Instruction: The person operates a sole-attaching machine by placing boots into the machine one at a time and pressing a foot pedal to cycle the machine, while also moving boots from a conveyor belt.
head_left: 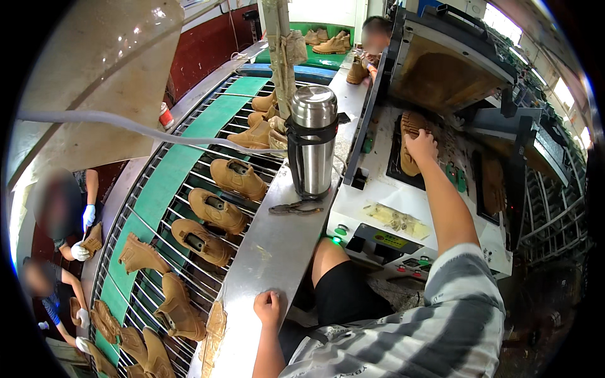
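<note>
My right hand point(421, 150) reaches forward into a white pressing machine point(409, 205). Its fingers are closed around a tan shoe point(409, 162), whose ridged sole faces up on the machine's dark pad. Above the shoe, the machine's heavy lid point(450, 69) stands raised. My left hand point(267, 307) rests, loosely fisted, on the metal ledge point(265, 252), and nothing shows in it. Beside that hand lies a crumpled tan sheet point(214, 334). Farther along the ledge are dark pliers point(296, 208) and a steel thermos point(313, 145).
Left of the ledge, a curved roller conveyor point(148, 214) carries several tan boots point(217, 211) and a green strip. Two gloved people work along its far side. Another person is behind the machine. A pale hose point(145, 131) crosses above the conveyor, near an upright post point(277, 57).
</note>
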`<action>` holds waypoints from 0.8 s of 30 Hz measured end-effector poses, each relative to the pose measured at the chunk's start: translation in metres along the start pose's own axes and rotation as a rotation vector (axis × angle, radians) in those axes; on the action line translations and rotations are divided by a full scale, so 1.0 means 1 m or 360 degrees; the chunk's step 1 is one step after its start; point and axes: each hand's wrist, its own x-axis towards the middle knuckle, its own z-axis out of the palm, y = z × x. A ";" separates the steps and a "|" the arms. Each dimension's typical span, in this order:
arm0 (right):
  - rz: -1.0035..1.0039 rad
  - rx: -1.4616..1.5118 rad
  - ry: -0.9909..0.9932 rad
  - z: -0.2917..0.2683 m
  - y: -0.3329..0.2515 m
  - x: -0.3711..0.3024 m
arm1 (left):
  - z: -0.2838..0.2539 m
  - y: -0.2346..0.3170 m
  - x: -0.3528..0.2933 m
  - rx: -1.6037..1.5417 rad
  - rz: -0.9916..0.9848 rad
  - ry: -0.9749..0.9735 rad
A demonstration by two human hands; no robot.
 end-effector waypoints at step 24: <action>-0.0390 -0.0187 -0.0317 -0.005 0.021 -0.026 | 0.007 0.003 0.003 -0.0068 -0.0278 -0.0012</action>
